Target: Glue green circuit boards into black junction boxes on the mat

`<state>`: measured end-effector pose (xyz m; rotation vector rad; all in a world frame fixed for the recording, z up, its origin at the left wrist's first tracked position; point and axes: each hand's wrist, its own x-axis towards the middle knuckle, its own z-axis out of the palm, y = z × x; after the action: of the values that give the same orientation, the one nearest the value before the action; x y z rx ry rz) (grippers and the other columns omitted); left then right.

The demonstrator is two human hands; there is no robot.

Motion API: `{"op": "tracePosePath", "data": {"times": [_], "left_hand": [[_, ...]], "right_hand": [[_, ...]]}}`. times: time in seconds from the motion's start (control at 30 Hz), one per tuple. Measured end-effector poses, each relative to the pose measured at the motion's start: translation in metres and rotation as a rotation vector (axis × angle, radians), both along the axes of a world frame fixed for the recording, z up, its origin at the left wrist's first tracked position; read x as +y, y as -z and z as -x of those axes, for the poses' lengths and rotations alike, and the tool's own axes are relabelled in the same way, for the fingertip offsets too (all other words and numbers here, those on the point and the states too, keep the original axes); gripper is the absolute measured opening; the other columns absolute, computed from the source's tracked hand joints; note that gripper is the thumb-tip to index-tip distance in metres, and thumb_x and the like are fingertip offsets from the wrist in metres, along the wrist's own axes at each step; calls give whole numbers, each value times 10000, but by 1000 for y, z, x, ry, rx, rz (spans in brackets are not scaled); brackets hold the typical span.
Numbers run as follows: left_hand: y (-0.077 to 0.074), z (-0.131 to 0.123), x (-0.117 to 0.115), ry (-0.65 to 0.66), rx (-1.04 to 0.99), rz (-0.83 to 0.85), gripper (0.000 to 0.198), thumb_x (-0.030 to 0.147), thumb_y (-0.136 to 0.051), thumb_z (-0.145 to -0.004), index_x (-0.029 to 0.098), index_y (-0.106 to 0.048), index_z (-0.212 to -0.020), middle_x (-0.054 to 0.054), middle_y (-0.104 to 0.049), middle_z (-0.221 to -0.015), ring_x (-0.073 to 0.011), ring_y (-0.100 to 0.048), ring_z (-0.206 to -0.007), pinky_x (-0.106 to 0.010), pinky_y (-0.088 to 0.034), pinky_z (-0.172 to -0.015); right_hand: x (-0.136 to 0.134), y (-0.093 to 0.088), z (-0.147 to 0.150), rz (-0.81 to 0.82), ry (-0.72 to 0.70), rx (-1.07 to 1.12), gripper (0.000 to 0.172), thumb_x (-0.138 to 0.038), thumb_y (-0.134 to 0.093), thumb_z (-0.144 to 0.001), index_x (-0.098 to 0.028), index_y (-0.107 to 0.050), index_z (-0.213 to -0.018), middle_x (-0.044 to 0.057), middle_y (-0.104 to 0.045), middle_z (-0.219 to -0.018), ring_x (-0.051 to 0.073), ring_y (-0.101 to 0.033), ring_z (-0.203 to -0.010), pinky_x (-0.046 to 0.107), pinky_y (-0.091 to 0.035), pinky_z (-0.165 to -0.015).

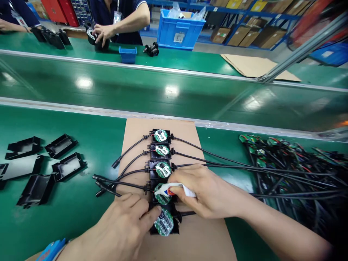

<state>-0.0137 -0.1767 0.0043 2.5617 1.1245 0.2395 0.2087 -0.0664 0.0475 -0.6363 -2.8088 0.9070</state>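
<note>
On a cardboard sheet (136, 152), several small black boxes (160, 163) stand in a column, each with a round green circuit board and black cables. White paste lies in a curve on the three far boards, such as the far circuit board (161, 135). My right hand (201, 190) is closed around a white squeeze tube (187, 191) with red and blue print. Its nozzle points down at the fourth circuit board (162, 197). My left hand (126, 221) grips the left side of the nearest black box (172, 229), thumb at its circuit board (164, 222); some fingertips are hidden.
Black box shells (36, 188) lie at left on the green bench. A pile of wired boards and cables (293, 170) is at right. Across a metal-edged divider, a co-worker's hand (103, 34) handles a black part near a small blue bin (127, 55) and large blue crate (178, 30).
</note>
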Motion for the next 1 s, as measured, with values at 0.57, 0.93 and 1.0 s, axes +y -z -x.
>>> {"op": "tracePosePath", "data": {"times": [0.57,0.93,1.0], "left_hand": [[8,1,0,4,7,22,599,22,-481,-752,178,-447,-1329,-76,-615,-969,-222,-574,-835,-376,-525,-715],[13,0,-1,16,-23,-48,571,21,-462,-746,142,-464,-1304,-62,-582,-854,-208,-525,-711,-340,-479,-592],[12,0,-1,21,-10,-48,573,21,-459,-742,141,-465,-1303,-58,-578,-842,-204,-516,-698,-332,-468,-584]], "right_hand": [[-9,-12,-17,16,-10,-77,195,-230,-347,-955,-185,-487,-828,10,-525,-671,130,-464,-606,269,-328,-586],[6,-3,-15,25,-2,-49,205,-238,-339,-954,-165,-519,-888,41,-568,-736,148,-513,-670,283,-372,-618],[9,-1,-13,12,-4,-48,207,-247,-344,-955,-162,-522,-890,36,-561,-716,144,-497,-641,281,-369,-608]]}}
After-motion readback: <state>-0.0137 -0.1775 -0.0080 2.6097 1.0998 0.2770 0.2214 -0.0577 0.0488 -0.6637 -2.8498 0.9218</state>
